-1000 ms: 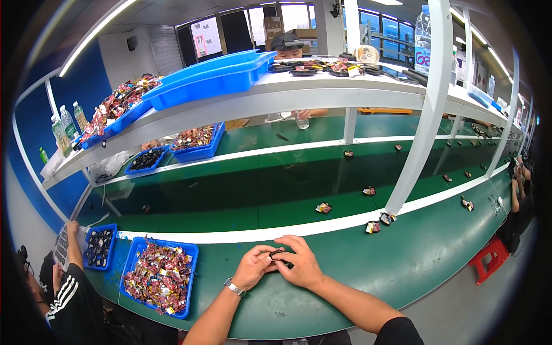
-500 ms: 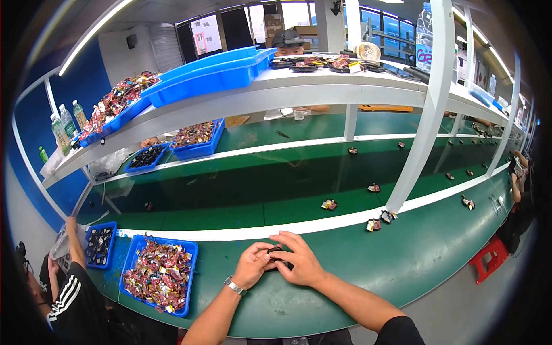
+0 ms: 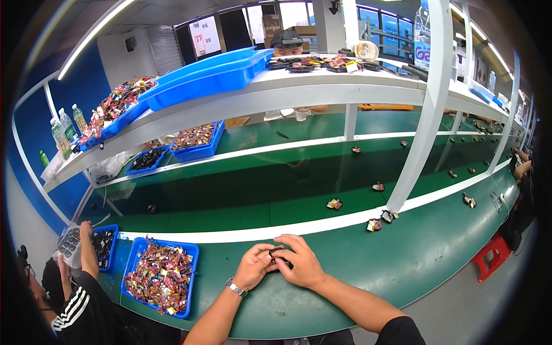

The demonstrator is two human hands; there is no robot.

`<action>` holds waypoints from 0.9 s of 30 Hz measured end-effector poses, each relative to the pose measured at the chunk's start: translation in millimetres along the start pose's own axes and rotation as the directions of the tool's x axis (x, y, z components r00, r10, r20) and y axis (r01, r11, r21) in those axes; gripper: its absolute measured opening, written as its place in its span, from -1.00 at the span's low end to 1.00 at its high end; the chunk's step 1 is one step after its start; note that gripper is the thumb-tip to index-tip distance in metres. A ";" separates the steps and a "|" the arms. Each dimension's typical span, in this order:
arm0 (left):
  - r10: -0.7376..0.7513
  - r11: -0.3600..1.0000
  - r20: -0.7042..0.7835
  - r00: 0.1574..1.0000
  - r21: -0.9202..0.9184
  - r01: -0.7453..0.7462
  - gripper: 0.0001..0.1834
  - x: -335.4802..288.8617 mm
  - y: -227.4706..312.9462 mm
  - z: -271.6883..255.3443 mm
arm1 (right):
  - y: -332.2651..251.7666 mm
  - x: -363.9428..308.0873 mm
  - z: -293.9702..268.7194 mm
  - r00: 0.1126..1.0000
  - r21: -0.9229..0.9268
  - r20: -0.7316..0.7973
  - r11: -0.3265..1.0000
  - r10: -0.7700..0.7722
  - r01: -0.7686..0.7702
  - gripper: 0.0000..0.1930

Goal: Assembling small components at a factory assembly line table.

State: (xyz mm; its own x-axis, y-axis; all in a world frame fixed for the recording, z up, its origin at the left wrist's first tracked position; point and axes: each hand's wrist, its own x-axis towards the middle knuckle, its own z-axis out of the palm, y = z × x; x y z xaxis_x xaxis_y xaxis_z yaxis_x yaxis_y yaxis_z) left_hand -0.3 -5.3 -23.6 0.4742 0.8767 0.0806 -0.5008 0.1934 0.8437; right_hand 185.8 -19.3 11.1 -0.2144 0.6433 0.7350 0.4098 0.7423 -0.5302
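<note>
My left hand (image 3: 253, 268), with a metal watch at its wrist, pinches a small black plastic part (image 3: 278, 252). From the other side my right hand (image 3: 301, 264) grips the same part, its fingers curved over it. Most of the part is hidden by my fingers, so its exact kind cannot be told. Both hands are just above the green worktop (image 3: 328, 287). To their left stands a blue tray (image 3: 196, 282) heaped with small red, yellow and white wired components (image 3: 158, 276).
A co-worker's hand (image 3: 86, 230) is by a clear bag of black parts (image 3: 70, 240), beside a smaller blue tray (image 3: 115, 233). Assembled pieces (image 3: 374, 225) lie at the white rail; others (image 3: 334, 203) sit on the green belt beyond. A white post (image 3: 422, 109) rises right of centre.
The pieces on the belt have shifted slightly to the right. At left, the co-worker's arm and bag have moved right, over the small tray's edge. My hands stay closed around the black part.
</note>
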 end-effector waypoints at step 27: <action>-0.071 0.995 -0.128 0.989 0.064 0.080 -0.69 1.5 -2.6 2.3 | 1.0 -5.9 8.3 0.996 -0.378 0.060 0.922 -0.063 0.081 -0.83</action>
State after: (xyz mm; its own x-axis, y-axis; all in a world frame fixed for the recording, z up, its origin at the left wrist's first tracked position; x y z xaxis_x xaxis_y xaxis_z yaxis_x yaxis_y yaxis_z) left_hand 3.4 -5.5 -24.5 0.4118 0.9100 -0.0482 -0.4137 0.2339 0.8798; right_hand 180.1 -20.7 2.8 -0.2925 0.6057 0.7400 0.6955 0.6658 -0.2702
